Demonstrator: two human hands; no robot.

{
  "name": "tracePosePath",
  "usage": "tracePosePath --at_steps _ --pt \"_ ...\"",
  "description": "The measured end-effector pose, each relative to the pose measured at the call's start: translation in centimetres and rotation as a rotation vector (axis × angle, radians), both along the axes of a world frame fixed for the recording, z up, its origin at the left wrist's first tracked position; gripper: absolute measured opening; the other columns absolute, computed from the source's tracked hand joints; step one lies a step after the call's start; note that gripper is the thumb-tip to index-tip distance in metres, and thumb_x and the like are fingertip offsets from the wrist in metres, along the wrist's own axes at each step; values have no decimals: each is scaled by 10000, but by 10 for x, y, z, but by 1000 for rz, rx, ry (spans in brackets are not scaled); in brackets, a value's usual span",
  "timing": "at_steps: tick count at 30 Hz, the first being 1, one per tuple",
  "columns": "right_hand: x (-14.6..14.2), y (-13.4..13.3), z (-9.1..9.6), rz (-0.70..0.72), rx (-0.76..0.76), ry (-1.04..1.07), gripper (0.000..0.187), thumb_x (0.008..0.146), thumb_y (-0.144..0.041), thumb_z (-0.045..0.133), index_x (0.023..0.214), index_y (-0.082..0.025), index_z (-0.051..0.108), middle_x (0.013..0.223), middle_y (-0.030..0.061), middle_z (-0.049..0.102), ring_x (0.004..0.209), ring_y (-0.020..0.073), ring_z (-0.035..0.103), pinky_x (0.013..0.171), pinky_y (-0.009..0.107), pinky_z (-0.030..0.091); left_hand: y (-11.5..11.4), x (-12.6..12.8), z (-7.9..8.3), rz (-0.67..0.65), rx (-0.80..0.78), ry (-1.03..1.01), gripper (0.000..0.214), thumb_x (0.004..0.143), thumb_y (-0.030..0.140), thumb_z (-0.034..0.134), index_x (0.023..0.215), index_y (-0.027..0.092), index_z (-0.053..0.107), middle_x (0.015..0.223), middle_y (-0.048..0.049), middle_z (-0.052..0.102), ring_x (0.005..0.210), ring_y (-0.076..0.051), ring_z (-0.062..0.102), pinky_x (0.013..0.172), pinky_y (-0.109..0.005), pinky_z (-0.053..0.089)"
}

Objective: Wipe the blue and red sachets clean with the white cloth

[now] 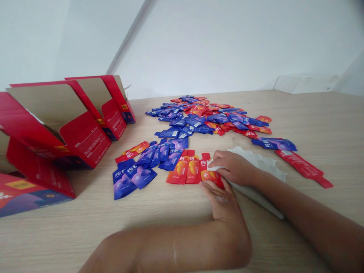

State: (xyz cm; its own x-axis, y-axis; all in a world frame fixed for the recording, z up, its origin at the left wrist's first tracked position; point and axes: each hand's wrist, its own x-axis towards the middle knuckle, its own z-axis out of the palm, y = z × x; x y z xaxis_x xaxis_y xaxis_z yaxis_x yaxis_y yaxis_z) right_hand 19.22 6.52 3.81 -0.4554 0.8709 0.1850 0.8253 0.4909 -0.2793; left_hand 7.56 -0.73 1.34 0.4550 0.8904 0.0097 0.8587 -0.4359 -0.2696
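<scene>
Right hand [233, 167] pinches a white wipe [256, 163] against a red sachet [209, 175], last in a row of three. Left hand [218, 201] lies flat on the worktop [327, 121], fingertips at that sachet's lower edge, just beside the right hand. Blue sachets [145, 167] sit left of the row, a loose red-and-blue heap [204, 117] beyond. Open red cartons [85, 140] stand far left.

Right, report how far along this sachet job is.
Looks done: blue sachets and red sachets lie in separate groups at the front. In hand: the right hand presses a white cloth against the end red sachet, the left hand beside it. Left: the mixed heap of sachets behind; open red cartons wait.
</scene>
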Motion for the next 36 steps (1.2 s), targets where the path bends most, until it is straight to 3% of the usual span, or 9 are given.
tracePosePath --at_steps 3,10,18,23,29,33,36 --pt "-3 -3 1 40 -39 17 279 777 -144 495 982 -216 670 933 60 578 833 185 545 760 297 402 0 0 0 -10 -2 42 517 809 116 434 1321 70 377 1225 -267 526 1136 -332 494 985 -565 316" --pt "9 13 -9 -75 15 15 302 806 -158 463 1028 -195 665 923 72 596 824 184 559 762 296 408 -1 0 2 21 26 -42 542 787 77 451 1323 109 378 1205 -243 555 1132 -318 502 978 -557 332" --pt "-6 -3 -1 1 14 26 266 801 -163 480 988 -202 664 934 65 594 832 186 549 746 294 405 0 -1 0 -33 1 161 504 832 135 381 1330 60 357 1224 -293 512 1130 -355 492 964 -573 331" --pt "5 10 -9 -86 20 35 259 808 -159 468 987 -182 654 936 70 610 844 186 556 767 294 408 0 1 2 -5 30 170 548 833 130 377 1369 88 268 1216 -276 530 1120 -332 509 959 -561 346" --pt "1 2 -5 -86 79 16 251 802 -179 483 1001 -176 635 924 74 606 849 193 548 766 300 401 0 0 1 -12 19 116 530 815 111 405 1340 79 344 1218 -275 528 1122 -343 505 958 -564 349" --pt "-8 -3 -4 -1 34 26 231 808 -180 481 975 -187 640 908 64 605 836 188 548 747 296 403 0 0 -2 -27 -6 115 484 816 147 424 1294 76 429 1233 -276 516 1130 -364 492 964 -571 336" --pt "-4 4 -8 -48 17 43 234 818 -168 463 969 -182 641 915 63 606 840 183 553 758 293 406 -1 1 -3 7 38 49 494 820 139 416 1311 91 403 1220 -265 534 1118 -341 511 969 -569 331"
